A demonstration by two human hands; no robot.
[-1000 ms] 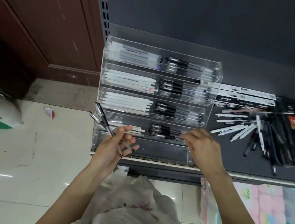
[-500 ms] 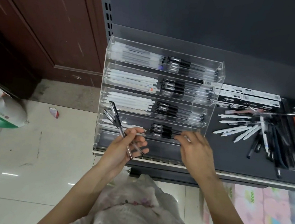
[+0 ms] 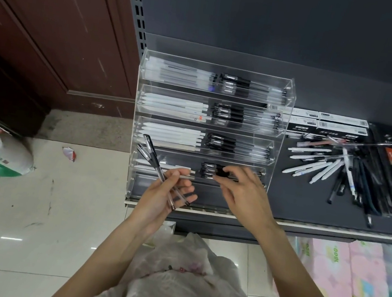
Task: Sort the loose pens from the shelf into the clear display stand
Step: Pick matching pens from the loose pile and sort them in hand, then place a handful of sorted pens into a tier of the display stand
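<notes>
While gripping two clear black-capped pens (image 3: 159, 171) in the left hand (image 3: 161, 200), caps pointing up-left, reaching the right hand (image 3: 241, 193) into the clear display stand's (image 3: 209, 130) fourth tier down, fingertips pinching the black pens (image 3: 212, 170) there. Further right on the shelf (image 3: 307, 207), still lying loose: white and black pens (image 3: 333, 170), well apart from the stand.

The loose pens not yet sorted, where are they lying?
The loose pens lie in a heap on the dark shelf, right of the clear display stand.
</notes>
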